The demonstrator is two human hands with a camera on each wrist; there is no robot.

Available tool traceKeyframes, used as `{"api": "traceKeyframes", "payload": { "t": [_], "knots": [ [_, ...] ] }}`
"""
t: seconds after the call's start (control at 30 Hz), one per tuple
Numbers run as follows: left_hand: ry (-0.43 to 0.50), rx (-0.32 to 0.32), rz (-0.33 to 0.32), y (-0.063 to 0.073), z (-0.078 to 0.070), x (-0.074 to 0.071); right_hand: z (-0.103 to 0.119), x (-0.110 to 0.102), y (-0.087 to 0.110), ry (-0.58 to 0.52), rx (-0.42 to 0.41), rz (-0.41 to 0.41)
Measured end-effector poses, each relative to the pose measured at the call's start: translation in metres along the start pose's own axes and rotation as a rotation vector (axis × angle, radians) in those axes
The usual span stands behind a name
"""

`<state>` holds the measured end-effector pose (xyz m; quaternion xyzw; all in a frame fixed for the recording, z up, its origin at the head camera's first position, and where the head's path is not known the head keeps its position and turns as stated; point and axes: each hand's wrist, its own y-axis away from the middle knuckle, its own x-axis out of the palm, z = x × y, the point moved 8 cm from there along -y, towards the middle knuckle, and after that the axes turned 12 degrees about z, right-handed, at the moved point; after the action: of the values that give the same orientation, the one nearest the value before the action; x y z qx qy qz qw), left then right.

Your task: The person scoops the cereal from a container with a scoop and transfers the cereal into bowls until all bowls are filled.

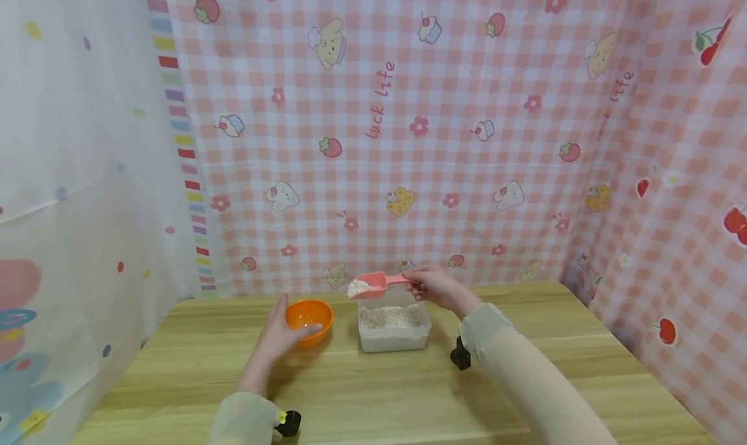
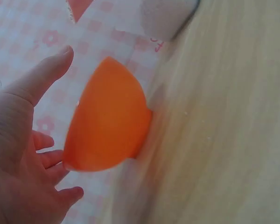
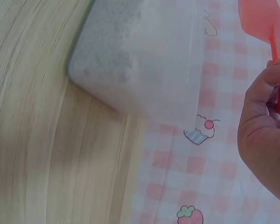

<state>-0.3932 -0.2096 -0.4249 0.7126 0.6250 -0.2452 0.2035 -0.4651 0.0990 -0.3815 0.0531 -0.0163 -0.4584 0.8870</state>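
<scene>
The right hand grips the handle of a pink scoop, fingers curled round it, raised above the clear plastic tub that serves here as landmark. The scoop's mouth points left, towards the bowl's side of the tub, and pale powder is heaped right at its lip.

The left hand, to the left of the tub, is spread wide around an orange bowl, thumb on the near side and the other fingers on the far left. Whether it presses on the bowl or only frames it, I cannot tell. The bowl stands upright left of the tub, a gap of bare wood between them; what lies inside it is not clear.

The tub holds a bed of similar powder. For a clean carry, the scoop probably wants to be level or slightly lip-up, moved slowly and low, since powder so near the lip could spill between tub and bowl. A firmer touch of the left hand would likely steady the light-looking bowl, with the thumb clear of its opening.

Beneath the tub is a wood-grain table; behind it hangs a pink checked curtain.
</scene>
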Motion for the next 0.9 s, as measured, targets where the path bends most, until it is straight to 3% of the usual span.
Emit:
{"api": "traceKeyframes", "payload": {
  "t": [0.4, 0.9],
  "knots": [
    [0.022, -0.058, 0.005, 0.006, 0.021, 0.005, -0.001, 0.016, -0.009, -0.017, 0.005, 0.022],
    [0.032, -0.029, -0.005, 0.006, 0.019, 0.005, -0.004, 0.031, -0.026, 0.001, 0.013, 0.006]
  ]
}}
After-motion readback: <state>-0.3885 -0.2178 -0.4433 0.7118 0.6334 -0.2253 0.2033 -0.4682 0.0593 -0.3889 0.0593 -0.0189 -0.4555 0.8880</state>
